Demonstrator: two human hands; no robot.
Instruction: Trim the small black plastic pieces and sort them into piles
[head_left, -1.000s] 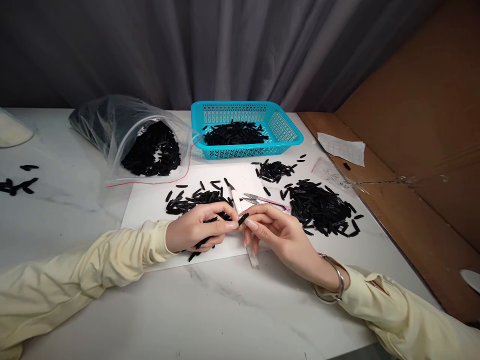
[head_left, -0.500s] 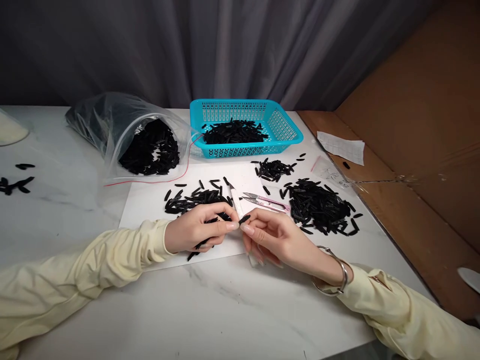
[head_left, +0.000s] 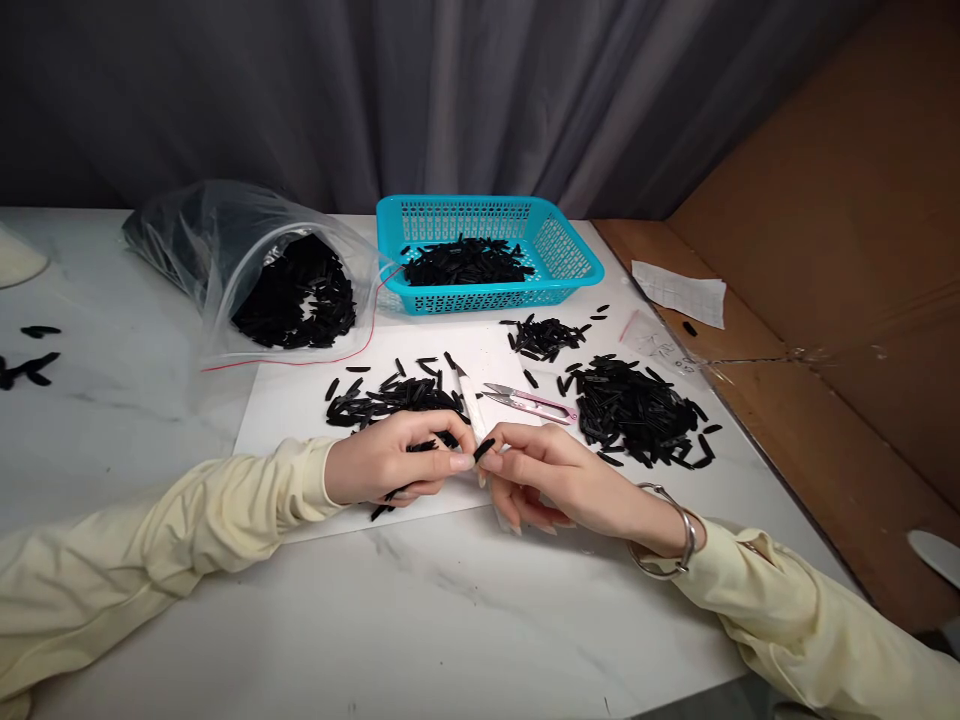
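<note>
One small black piece [head_left: 484, 450] is pinched between the fingertips of my left hand [head_left: 401, 458] and my right hand [head_left: 566, 480], which nearly meet over the front of a white sheet [head_left: 281, 400]. Under and behind my left hand lies a loose pile of black pieces [head_left: 390, 398]. A white-handled knife [head_left: 470, 400] rests just behind my fingertips, its blade pointing away. Pink thread snips [head_left: 536, 403] lie behind my right hand, beside a bigger heap of black pieces [head_left: 637, 410].
A clear bag [head_left: 225, 270] with black pieces and a turquoise basket [head_left: 487, 298] stand at the back. A smaller black pile [head_left: 546, 338] lies before the basket. Cardboard [head_left: 817, 400] borders the right side, with a paper slip [head_left: 679, 290] on it.
The black piece between my fingertips has tilted more upright. My right fingers have shifted slightly around it. The whole view has moved a little.
</note>
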